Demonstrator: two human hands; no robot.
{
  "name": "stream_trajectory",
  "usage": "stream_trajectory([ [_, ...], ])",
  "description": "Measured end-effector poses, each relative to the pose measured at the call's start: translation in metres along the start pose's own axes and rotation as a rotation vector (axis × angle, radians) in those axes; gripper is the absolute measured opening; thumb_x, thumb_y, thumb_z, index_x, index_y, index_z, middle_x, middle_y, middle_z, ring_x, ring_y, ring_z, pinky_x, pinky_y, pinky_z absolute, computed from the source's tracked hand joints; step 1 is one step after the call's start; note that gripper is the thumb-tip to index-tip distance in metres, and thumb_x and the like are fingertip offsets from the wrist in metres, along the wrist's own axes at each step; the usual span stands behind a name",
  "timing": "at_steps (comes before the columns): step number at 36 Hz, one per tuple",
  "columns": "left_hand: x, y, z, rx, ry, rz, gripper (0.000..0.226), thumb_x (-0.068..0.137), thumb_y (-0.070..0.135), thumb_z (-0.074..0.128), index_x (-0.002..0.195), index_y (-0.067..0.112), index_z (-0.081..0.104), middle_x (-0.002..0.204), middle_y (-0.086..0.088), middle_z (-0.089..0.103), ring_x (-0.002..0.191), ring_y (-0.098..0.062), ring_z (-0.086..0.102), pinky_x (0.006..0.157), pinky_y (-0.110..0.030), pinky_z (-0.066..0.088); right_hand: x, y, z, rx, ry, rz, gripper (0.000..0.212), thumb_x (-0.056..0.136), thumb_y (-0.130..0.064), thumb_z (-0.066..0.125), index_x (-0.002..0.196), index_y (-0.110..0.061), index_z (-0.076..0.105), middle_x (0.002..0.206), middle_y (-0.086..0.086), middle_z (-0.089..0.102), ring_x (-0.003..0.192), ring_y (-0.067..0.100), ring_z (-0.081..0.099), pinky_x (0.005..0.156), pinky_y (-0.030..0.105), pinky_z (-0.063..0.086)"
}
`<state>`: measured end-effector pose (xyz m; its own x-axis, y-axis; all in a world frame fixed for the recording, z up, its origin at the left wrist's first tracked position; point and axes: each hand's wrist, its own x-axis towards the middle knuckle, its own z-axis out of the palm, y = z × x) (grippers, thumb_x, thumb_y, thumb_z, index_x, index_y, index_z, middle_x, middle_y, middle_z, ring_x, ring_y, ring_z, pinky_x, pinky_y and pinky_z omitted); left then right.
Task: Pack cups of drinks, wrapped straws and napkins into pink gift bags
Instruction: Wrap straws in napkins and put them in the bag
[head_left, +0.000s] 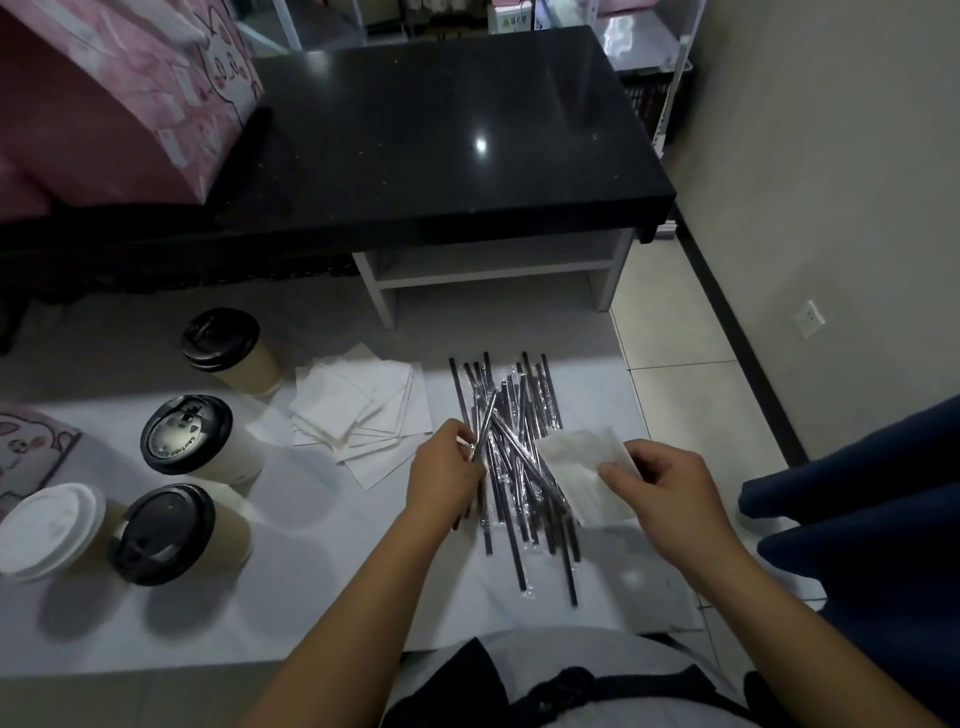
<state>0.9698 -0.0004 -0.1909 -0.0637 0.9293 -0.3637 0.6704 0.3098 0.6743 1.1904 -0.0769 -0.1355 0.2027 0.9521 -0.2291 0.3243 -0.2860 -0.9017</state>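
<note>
A person's left hand (447, 467) pinches one slim, plastic-wrapped black straw (485, 421) above a loose pile of straws (519, 467) on a white sheet; the right hand (660, 493) grips a soft crinkled napkin (587, 462). Lidded paper cups (197, 441) stand left, near the flat napkin stack (363, 405).

The white sheet (311, 571) bears four lidded cups (187, 436), a napkin stack (363, 410) and wrapped straws (524, 395).

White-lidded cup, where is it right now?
In the head view, the white-lidded cup stands at the far left, just beside the nearest black-lidded cup.
</note>
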Motion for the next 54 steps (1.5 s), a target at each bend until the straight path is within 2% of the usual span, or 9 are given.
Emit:
stream_trajectory([
  [11, -0.018, -0.014, -0.023, -0.239, 0.116, -0.107, 0.019, 0.08, 0.0, 0.071, 0.081, 0.02, 0.069, 0.077, 0.0, 0.068, 0.069, -0.019, 0.064, 0.063, -0.027, 0.048, 0.009, -0.002, 0.008, 0.196, -0.027, 0.119, 0.012, 0.09, -0.009, 0.067, 0.081, -0.012, 0.075, 0.08, 0.012, 0.074, 0.073, 0.029, 0.071, 0.06, 0.04, 0.054],
  [15, -0.025, -0.017, -0.035, 0.057, 0.224, -0.017, 0.02, 0.085, 0.002, 0.059, 0.087, 0.021, 0.066, 0.082, 0.006, 0.067, 0.072, -0.014, 0.061, 0.059, -0.027, 0.045, 0.016, -0.007, 0.017, 0.21, -0.047, 0.142, 0.008, 0.089, -0.005, 0.067, 0.086, -0.007, 0.075, 0.086, 0.016, 0.075, 0.082, 0.038, 0.071, 0.071, 0.05, 0.057],
  [18, -0.025, -0.019, -0.049, 0.254, 0.29, -0.009, 0.024, 0.086, -0.002, 0.053, 0.091, 0.018, 0.065, 0.086, 0.003, 0.065, 0.077, -0.019, 0.058, 0.063, -0.03, 0.039, 0.018, -0.009, 0.023, 0.199, -0.066, 0.131, 0.007, 0.088, -0.006, 0.068, 0.085, -0.008, 0.075, 0.087, 0.016, 0.074, 0.082, 0.037, 0.07, 0.072, 0.044, 0.056],
  [27, -0.03, -0.029, -0.082, 0.153, 0.405, -0.124, 0.019, 0.082, 0.003, 0.061, 0.084, 0.021, 0.064, 0.08, 0.005, 0.068, 0.076, -0.021, 0.061, 0.056, -0.027, 0.037, 0.022, -0.014, 0.03, 0.226, -0.104, 0.138, 0.006, 0.089, -0.005, 0.066, 0.09, -0.003, 0.072, 0.092, 0.021, 0.072, 0.091, 0.043, 0.067, 0.079, 0.057, 0.055],
  [35, -0.044, -0.027, -0.093, 0.359, 0.195, -0.197, 0.026, 0.084, 0.003, 0.06, 0.082, 0.027, 0.069, 0.089, 0.0, 0.07, 0.084, -0.022, 0.064, 0.068, -0.03, 0.048, 0.022, -0.017, 0.038, 0.268, -0.189, 0.13, 0.012, 0.089, -0.004, 0.065, 0.092, -0.012, 0.073, 0.091, 0.011, 0.075, 0.089, 0.036, 0.071, 0.078, 0.052, 0.057],
  [41, -0.058, -0.028, -0.108, 0.396, 0.188, -0.235, 0.033, 0.084, -0.001, 0.058, 0.074, 0.029, 0.065, 0.09, -0.002, 0.072, 0.089, -0.025, 0.066, 0.079, -0.034, 0.054, 0.021, -0.011, 0.037, 0.275, -0.219, 0.12, 0.013, 0.089, -0.005, 0.066, 0.09, -0.016, 0.074, 0.091, 0.01, 0.076, 0.085, 0.032, 0.071, 0.072, 0.043, 0.057],
  [47, -0.072, -0.034, -0.128, 0.47, 0.23, -0.27, 0.034, 0.09, 0.004, 0.057, 0.072, 0.032, 0.062, 0.101, -0.004, 0.07, 0.093, -0.027, 0.064, 0.081, -0.037, 0.055, 0.021, -0.007, 0.035, 0.288, -0.236, 0.132, 0.01, 0.089, -0.006, 0.067, 0.092, -0.013, 0.074, 0.092, 0.013, 0.075, 0.091, 0.039, 0.07, 0.076, 0.048, 0.057],
  [51, -0.079, -0.028, -0.132, 0.414, 0.258, -0.255, 0.031, 0.091, 0.007, 0.064, 0.073, 0.032, 0.065, 0.095, -0.001, 0.072, 0.087, -0.025, 0.065, 0.079, -0.04, 0.057, 0.022, -0.008, 0.035, 0.27, -0.244, 0.121, 0.009, 0.088, -0.007, 0.067, 0.092, -0.012, 0.073, 0.095, 0.015, 0.074, 0.093, 0.039, 0.069, 0.081, 0.053, 0.056],
  [54, -0.084, -0.018, -0.129, 0.159, 0.307, -0.166, 0.028, 0.087, 0.003, 0.069, 0.072, 0.027, 0.069, 0.085, -0.001, 0.074, 0.074, -0.018, 0.063, 0.066, -0.031, 0.05, 0.023, -0.012, 0.036, 0.289, -0.255, 0.123, 0.01, 0.088, -0.008, 0.067, 0.093, -0.013, 0.074, 0.095, 0.012, 0.075, 0.092, 0.037, 0.07, 0.082, 0.053, 0.056],
])
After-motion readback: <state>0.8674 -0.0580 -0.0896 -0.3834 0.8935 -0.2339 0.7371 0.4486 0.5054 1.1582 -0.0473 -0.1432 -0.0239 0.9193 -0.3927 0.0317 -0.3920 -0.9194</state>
